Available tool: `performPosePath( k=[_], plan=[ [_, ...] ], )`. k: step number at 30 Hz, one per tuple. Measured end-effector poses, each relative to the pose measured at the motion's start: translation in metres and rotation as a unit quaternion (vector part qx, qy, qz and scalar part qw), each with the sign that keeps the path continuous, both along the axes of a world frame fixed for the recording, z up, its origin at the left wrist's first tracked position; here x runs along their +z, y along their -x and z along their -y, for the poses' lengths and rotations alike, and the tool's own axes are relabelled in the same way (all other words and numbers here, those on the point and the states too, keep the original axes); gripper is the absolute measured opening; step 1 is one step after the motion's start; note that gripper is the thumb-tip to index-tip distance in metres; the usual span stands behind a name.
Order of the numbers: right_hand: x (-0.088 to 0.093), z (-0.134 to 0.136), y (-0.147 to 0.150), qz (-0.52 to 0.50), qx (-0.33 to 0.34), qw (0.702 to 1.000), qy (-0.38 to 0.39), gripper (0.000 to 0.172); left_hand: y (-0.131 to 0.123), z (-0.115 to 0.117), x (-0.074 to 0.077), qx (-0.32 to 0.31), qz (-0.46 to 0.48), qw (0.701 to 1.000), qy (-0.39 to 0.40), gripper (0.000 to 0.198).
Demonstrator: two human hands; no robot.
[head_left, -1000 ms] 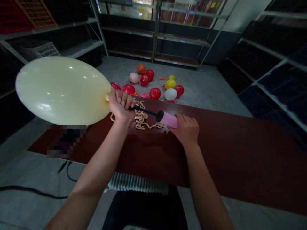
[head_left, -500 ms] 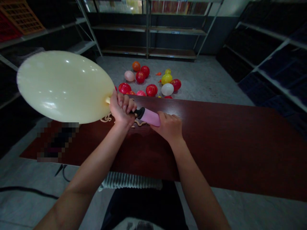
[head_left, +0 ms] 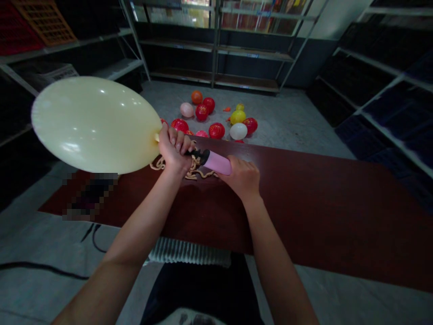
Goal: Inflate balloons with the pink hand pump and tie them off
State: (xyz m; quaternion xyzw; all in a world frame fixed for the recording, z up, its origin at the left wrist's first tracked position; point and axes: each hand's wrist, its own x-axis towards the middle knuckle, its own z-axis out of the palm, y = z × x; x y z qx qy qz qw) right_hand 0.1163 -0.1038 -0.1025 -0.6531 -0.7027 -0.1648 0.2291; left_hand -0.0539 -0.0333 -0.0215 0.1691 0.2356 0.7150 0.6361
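Note:
A large pale yellow balloon [head_left: 94, 124], swollen with air, stretches out to the left of my left hand [head_left: 175, 146]. That hand is closed around the balloon's neck and the black nozzle end of a balloon pump, so the joint between them is hidden. My right hand [head_left: 244, 177] wraps the pump's far end, and the pink barrel of the balloon pump [head_left: 217, 162] shows between both hands. Under the pump, pale uninflated balloons [head_left: 196, 171] lie in a loose heap on the dark red-brown table [head_left: 321, 203].
Red, yellow, white, pink and orange balloons [head_left: 216, 131] lie on the grey floor beyond the table. Metal shelves [head_left: 250, 54] line the back and sides, with orange and red crates [head_left: 43, 22] at upper left. A blurred-out item [head_left: 91, 196] rests at the table's left.
The camera view has shifted slightly, so the scene sits a little to the right. Both hands keep their grip. A bit more of the black end shows, with slightly more space between the hands.

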Motion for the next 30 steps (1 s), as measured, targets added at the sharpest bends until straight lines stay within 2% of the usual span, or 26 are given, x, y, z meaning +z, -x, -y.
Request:
performPosePath(
  k=[6,16,21,26,30],
  plan=[
    [-0.003,0.000,-0.010,0.026,-0.017,1.000,-0.002,0.052,0.016,-0.008,-0.003,0.033,-0.001,0.999,-0.008,0.056],
    [-0.005,0.000,-0.038,0.062,-0.049,0.997,-0.007,0.041,0.032,-0.018,-0.005,0.076,0.019,0.997,-0.026,0.057],
    [-0.006,0.002,-0.045,0.069,-0.043,0.996,-0.026,0.048,0.036,-0.017,-0.005,0.072,0.007,0.997,-0.016,0.061],
    [-0.005,0.005,-0.039,0.074,-0.017,0.997,-0.010,0.048,0.032,-0.015,-0.009,0.058,0.028,0.997,-0.040,0.061],
    [-0.002,0.007,-0.025,0.066,0.000,0.998,0.005,0.043,0.013,-0.006,-0.009,0.028,0.037,0.998,-0.049,0.063]
  ],
)
